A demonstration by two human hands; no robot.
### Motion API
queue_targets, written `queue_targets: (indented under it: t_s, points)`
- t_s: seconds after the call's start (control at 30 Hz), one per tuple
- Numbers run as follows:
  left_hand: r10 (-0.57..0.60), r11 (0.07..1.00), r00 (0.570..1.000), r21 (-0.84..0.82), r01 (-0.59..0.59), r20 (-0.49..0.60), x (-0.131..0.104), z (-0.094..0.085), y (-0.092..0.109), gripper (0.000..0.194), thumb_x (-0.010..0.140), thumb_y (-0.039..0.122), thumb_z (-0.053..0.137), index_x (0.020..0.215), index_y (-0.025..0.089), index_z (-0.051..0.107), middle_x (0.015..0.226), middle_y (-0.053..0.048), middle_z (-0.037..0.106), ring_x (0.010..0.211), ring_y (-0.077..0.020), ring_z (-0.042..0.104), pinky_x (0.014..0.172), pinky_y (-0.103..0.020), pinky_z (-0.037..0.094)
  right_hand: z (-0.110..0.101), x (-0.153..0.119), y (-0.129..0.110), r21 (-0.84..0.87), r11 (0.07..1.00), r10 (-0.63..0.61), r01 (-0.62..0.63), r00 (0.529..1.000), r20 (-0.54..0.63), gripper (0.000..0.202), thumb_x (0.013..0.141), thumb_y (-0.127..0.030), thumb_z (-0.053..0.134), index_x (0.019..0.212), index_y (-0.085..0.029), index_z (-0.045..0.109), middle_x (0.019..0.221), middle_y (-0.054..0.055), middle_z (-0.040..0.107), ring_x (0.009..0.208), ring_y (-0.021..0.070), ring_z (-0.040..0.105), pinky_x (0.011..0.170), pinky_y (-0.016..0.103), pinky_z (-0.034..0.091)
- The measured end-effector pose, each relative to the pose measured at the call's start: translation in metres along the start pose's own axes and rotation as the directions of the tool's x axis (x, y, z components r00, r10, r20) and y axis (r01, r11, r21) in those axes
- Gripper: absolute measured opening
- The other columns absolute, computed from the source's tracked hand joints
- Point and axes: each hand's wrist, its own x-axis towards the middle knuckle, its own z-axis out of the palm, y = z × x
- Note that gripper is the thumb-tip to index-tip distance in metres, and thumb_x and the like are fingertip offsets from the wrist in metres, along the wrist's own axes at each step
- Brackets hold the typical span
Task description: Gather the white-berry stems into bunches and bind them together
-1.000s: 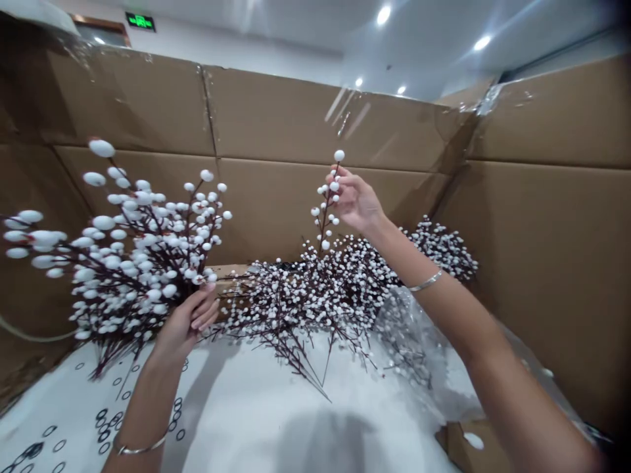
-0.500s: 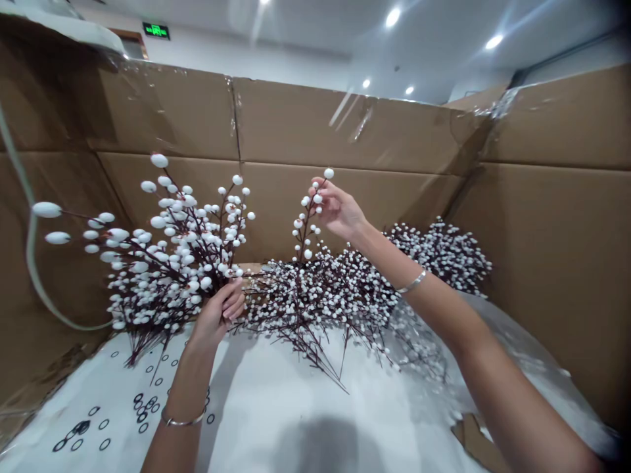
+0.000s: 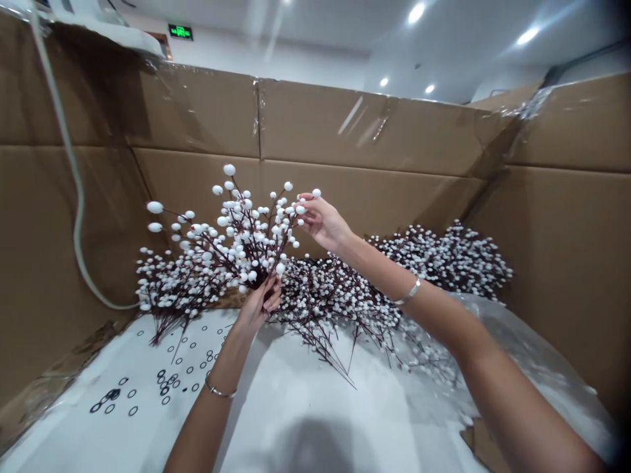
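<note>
My left hand [image 3: 259,302] is closed round the stems of a bunch of artificial berry branches [image 3: 241,230], white berries on dark red-brown twigs, fanned out above the fist. Beside the bunch's right edge, my right hand [image 3: 321,222] pinches one berry sprig [image 3: 287,226] near its top. That sprig now overlaps the bunch; whether its lower end is inside the left fist is hidden. Behind and below the hands lies a long heap of more berry branches [image 3: 335,289]. A smaller pile of berry branches [image 3: 182,282] lies at the left, stems toward me.
Several small black rings [image 3: 167,381] are scattered on the white table surface [image 3: 296,394] at the left. Clear plastic film [image 3: 513,348] covers the right side. Cardboard walls [image 3: 369,144] stand around the table. A pale cable [image 3: 73,197] hangs at the left.
My left hand has moved right with its bunch, and the right hand has brought its sprig left and slightly down against it. The view has shifted slightly left.
</note>
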Motion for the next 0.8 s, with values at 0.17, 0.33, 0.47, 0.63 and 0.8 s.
queue_targets:
  t_s: [0.17,0.33,0.47,0.63,0.8]
  points:
    - [-0.056,0.997,0.998,-0.048,0.057,0.012,-0.001,0.004,0.004,0.024,0.09,0.031,0.057,0.075,0.011,0.056,0.06,0.004,0.05,0.03,0.0029,0.024,0.03,-0.011,0.021,0.006,-0.004,-0.002,-0.197,0.964,-0.163,0.178,0.983,0.09,0.03,0.066,-0.032,0.073,0.09,-0.024,0.057,0.086,0.001,0.063,0.073,0.0094,0.055,0.062,0.024,0.044]
    - [-0.116,0.987,0.989,-0.102,0.125,0.089,-0.002,0.003,0.004,0.028,0.093,0.031,0.051,0.076,0.01,0.057,0.058,0.003,0.05,0.029,0.0026,0.022,0.03,-0.011,0.021,0.004,-0.006,-0.01,-0.308,0.89,-0.268,0.336,0.932,0.243,0.032,0.07,-0.04,0.072,0.094,-0.024,0.057,0.086,0.002,0.062,0.077,0.0104,0.054,0.063,0.025,0.044]
    - [-0.153,0.976,0.983,-0.142,0.167,0.106,-0.002,0.002,0.003,0.028,0.094,0.031,0.048,0.077,0.01,0.057,0.057,0.003,0.049,0.029,0.002,0.022,0.029,-0.011,0.022,0.001,-0.011,-0.016,-0.347,0.864,-0.277,0.365,0.92,0.277,0.036,0.07,-0.044,0.073,0.096,-0.024,0.058,0.087,0.002,0.06,0.079,0.011,0.054,0.066,0.025,0.045]
    - [-0.155,0.967,0.98,-0.185,0.177,0.128,-0.002,0.003,0.004,0.031,0.096,0.032,0.044,0.077,0.011,0.055,0.058,0.003,0.049,0.029,0.0022,0.021,0.029,-0.011,0.021,-0.005,-0.016,-0.018,-0.325,0.87,-0.306,0.371,0.923,0.235,0.036,0.07,-0.044,0.072,0.097,-0.025,0.057,0.087,0.001,0.057,0.081,0.0112,0.054,0.068,0.025,0.046]
    - [-0.165,0.96,0.975,-0.202,0.193,0.149,-0.004,0.004,0.005,0.033,0.095,0.035,0.047,0.075,0.011,0.056,0.052,0.006,0.043,0.029,0.0013,0.021,0.029,-0.012,0.021,-0.012,-0.017,-0.011,-0.316,0.872,-0.323,0.374,0.925,0.202,0.032,0.071,-0.043,0.071,0.094,-0.025,0.057,0.087,0.001,0.056,0.082,0.011,0.054,0.069,0.025,0.047]
